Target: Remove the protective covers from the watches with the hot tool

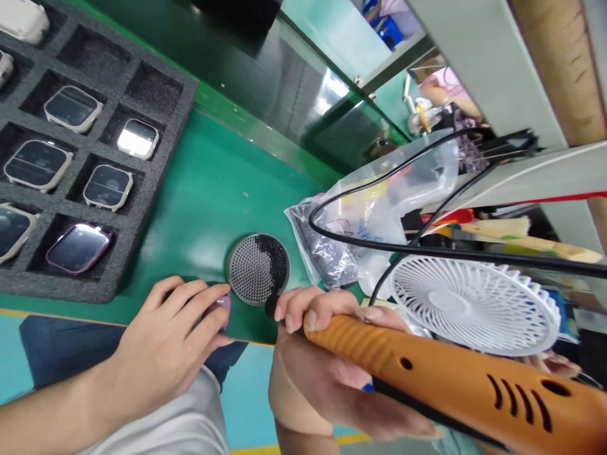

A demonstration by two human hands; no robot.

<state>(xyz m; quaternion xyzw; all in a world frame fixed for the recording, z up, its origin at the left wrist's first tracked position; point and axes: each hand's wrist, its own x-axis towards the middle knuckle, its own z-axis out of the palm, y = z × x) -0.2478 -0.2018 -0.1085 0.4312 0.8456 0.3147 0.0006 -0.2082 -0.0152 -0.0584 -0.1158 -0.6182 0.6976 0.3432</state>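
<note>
My left hand [173, 332] is closed on a small purple watch case [222, 311] at the table's front edge; the fingers cover most of it. In my right hand [322, 341] is an orange electric screwdriver [427, 363], its body reaching toward the lower right corner. The tool's dark nose points at a round dimpled dish [246, 272]. Tiny black pieces, apparently screws, are heaped on the dish's right side, and the very tip of the tool is hard to make out there. The dish stands between my two hands, just beyond them.
A dark foam tray [156, 170] of watches in square pockets lies at the left on the green table [203, 189]. Right of the dish are a clear plastic bag [346, 234], a black cable [351, 237] and a white fan [474, 306]. A glossy dark panel borders the back.
</note>
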